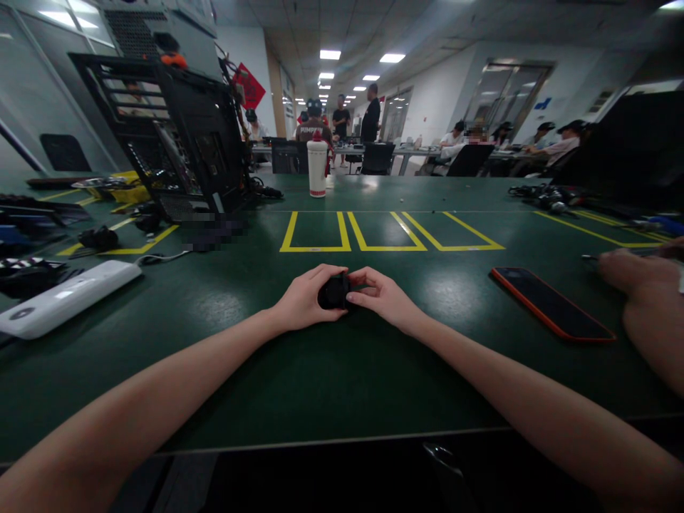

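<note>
- Our left hand (306, 299) curls its fingers, part open, around a black thing (334, 293).
- Our right hand (385, 299) has bent fingers, close together, holding its right edge.
- We have it at the middle of the green worktop (342, 385), near the yellow lines (331, 249).
- We see an orange-edged phone (550, 303) off to the right.

A small black object (334, 291), rounded with a raised rim at its right, sits snug between left hand (306, 301) and right hand (385, 299), finer details lost in the dark.
</note>
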The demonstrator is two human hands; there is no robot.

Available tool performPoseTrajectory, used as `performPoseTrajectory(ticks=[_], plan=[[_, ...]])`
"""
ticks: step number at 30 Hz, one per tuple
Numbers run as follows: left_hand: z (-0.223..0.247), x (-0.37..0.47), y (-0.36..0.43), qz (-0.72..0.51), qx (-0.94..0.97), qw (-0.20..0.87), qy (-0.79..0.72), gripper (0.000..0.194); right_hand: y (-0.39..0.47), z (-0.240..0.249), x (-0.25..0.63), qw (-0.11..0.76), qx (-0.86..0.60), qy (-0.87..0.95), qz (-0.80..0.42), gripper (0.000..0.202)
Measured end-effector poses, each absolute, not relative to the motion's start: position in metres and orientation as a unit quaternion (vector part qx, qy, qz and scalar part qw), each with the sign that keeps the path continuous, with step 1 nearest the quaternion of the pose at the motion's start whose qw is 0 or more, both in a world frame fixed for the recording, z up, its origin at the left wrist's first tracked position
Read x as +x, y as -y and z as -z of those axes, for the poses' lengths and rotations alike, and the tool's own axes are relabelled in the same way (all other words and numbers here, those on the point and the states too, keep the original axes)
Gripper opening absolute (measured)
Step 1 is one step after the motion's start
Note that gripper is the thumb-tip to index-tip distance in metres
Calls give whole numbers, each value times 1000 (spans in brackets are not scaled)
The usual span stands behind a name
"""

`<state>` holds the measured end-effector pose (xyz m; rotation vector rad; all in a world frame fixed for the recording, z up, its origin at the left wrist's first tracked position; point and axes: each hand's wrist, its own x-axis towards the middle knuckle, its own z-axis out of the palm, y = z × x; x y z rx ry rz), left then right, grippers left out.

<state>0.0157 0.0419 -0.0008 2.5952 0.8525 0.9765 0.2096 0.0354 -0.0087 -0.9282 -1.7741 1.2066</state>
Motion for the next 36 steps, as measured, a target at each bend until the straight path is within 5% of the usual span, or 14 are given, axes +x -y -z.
performPoseTrajectory(ticks=[15, 29, 36], plan=[[1, 16, -42, -339, 886, 125, -291, 58, -32, 7, 206, 427, -354, 681, -479, 27], [2, -14, -20, -341, 876, 117, -319, 59, -19, 1, 180, 363, -333, 703, -513, 33], [5, -16, -24, -352, 871, 116, -321, 59, -16, 0, 171, 410, -367, 652, -522, 20]])
